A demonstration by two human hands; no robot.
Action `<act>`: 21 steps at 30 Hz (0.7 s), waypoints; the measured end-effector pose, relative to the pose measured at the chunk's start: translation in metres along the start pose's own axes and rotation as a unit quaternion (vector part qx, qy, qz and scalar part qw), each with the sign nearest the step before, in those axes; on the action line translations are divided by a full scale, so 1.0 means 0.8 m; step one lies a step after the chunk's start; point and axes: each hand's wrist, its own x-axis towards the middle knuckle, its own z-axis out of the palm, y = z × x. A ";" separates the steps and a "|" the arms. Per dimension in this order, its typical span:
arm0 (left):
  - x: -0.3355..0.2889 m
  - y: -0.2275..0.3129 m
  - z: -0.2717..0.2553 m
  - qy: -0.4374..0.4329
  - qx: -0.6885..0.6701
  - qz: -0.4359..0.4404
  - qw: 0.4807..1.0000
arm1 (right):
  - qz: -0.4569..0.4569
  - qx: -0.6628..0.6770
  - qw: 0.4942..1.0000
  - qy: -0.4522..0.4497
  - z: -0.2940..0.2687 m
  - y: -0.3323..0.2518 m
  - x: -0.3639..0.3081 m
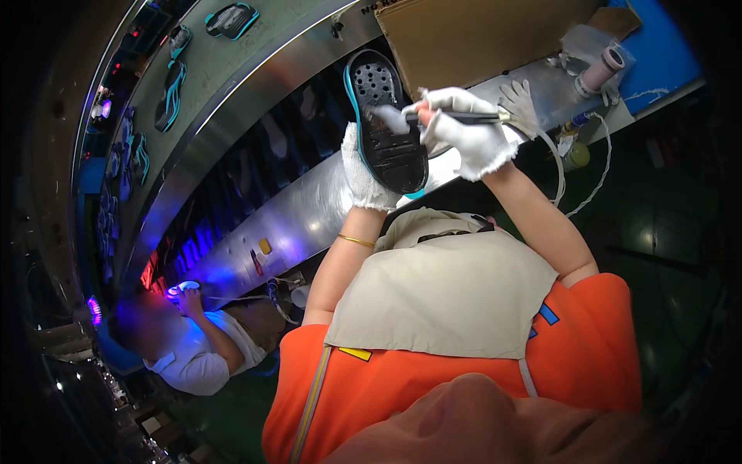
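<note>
Nearest the camera is the person's orange shirt [464,363] with a beige apron [440,294] over it, both forearms rising from it toward the worktop [309,209]. Gloved in white, the left hand [367,174] is clamped from behind on a black shoe sole with a teal rim [386,124], held up on end between the chest and the worktop, its studded face toward the camera. It looks light and rubbery, likely to bend if gripped only at the toe, so a hold around the waist or heel, as here, seems steadiest; the tread should not be slippery against cloth. Just right of it, the gloved right hand [464,131] is closed around a thin pen-like tool [471,117] whose tip meets the sole's upper part; a cord trails off behind it. Farther right, on a blue surface, a small pinkish bottle [599,71] lies in a clear bag; its contents cannot be made out.
</note>
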 end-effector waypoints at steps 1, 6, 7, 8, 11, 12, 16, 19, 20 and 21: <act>-0.006 -0.001 0.010 -0.011 0.025 -0.027 0.999 | -0.015 -0.005 0.999 0.029 -0.001 0.000 0.007; -0.004 -0.014 0.025 0.045 0.076 -0.048 0.995 | -0.145 -0.179 0.973 -0.002 0.002 0.022 0.022; -0.004 -0.014 0.024 0.043 0.071 -0.044 0.996 | -0.042 -0.080 0.996 0.009 0.013 0.014 0.012; 0.004 -0.012 0.008 -0.003 0.191 -0.010 0.981 | -0.006 0.019 1.000 -0.023 0.013 0.010 0.006; 0.004 -0.009 0.002 0.009 0.346 0.043 0.937 | 0.009 0.069 0.997 -0.013 0.001 0.004 0.008; -0.005 -0.008 0.009 0.022 0.092 -0.042 0.995 | -0.028 0.048 0.998 0.009 -0.009 0.007 0.019; -0.016 -0.011 0.055 -0.008 0.067 -0.086 0.994 | -0.261 -0.145 0.954 0.023 -0.007 0.003 0.052; -0.004 -0.001 0.035 -0.003 0.059 -0.066 0.996 | -0.327 -0.374 0.865 -0.072 -0.009 -0.017 0.033; -0.001 0.001 0.032 0.009 0.084 -0.048 0.995 | -0.351 -0.381 0.848 -0.112 -0.010 -0.020 0.027; -0.002 0.008 0.029 -0.020 0.117 -0.057 0.991 | -0.284 -0.333 0.890 -0.126 -0.005 -0.021 0.010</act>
